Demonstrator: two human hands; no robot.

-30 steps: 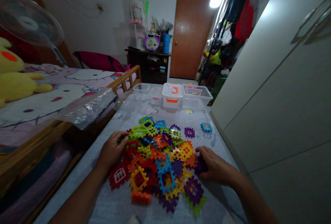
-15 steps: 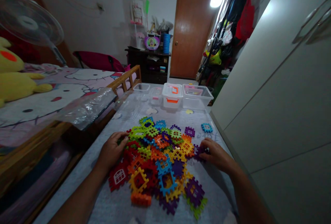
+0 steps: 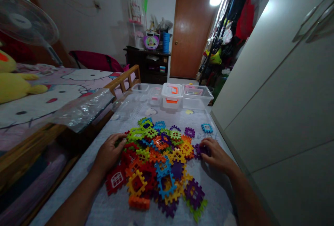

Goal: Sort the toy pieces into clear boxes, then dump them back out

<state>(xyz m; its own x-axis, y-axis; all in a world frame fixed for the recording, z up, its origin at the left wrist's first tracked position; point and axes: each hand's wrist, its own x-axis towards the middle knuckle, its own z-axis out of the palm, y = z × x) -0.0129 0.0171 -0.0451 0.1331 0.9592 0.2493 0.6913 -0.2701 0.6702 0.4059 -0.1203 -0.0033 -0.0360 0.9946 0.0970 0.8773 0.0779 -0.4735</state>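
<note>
A heap of plastic interlocking building blocks [image 3: 160,142] with notched edges and window cut-outs lies on the cloth-covered table, in green, blue, orange, yellow, red and purple. At the heap's left edge is my left hand [image 3: 109,151], fingertips against the light green blocks and thumb held apart; nothing is visibly gripped. On the right side, my right hand [image 3: 215,153] has its thumb and fingers around a purple block [image 3: 197,151], partly hidden by the fingers. Beyond it lie another purple block [image 3: 189,132] and a blue window block [image 3: 207,127].
Clear plastic bins [image 3: 197,95] and a lidded box with orange clips [image 3: 172,95] stand at the table's far end. A wooden bed rail [image 3: 122,81] runs along the left. A pale cabinet [image 3: 281,114] borders the right side.
The whole view has shifted slightly, so everything sits a little further left. Both hands keep their places at the heap, and the right one still has the purple block.
</note>
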